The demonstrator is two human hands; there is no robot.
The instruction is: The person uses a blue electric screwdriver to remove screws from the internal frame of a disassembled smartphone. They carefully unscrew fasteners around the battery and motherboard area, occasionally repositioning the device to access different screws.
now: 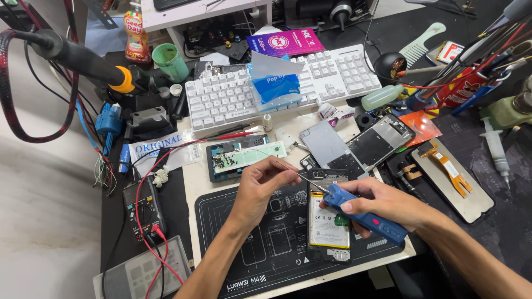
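your right hand (382, 204) is wrapped firmly around the handle of a blue electric screwdriver (363, 217), fingers fully closed on it, with its thin metal shaft angled up and to the left. your left hand (260, 185) pinches the tip end of that shaft between thumb and fingertips, the rest of the fingers curled in. both hands hover just above an opened smartphone (329, 221) with its back cover off, white battery showing, lying upright on a black repair mat (249, 249) at the table's front edge. just beyond your left hand lies a dark tray (238, 158) holding a pale green circuit strip and tiny screws. a grey phone back panel (328, 145) and a second opened phone frame (381, 141) lie behind the screwdriver. a white keyboard (221, 99) sits further back, and a multimeter (143, 207) with red leads lies well to the left.
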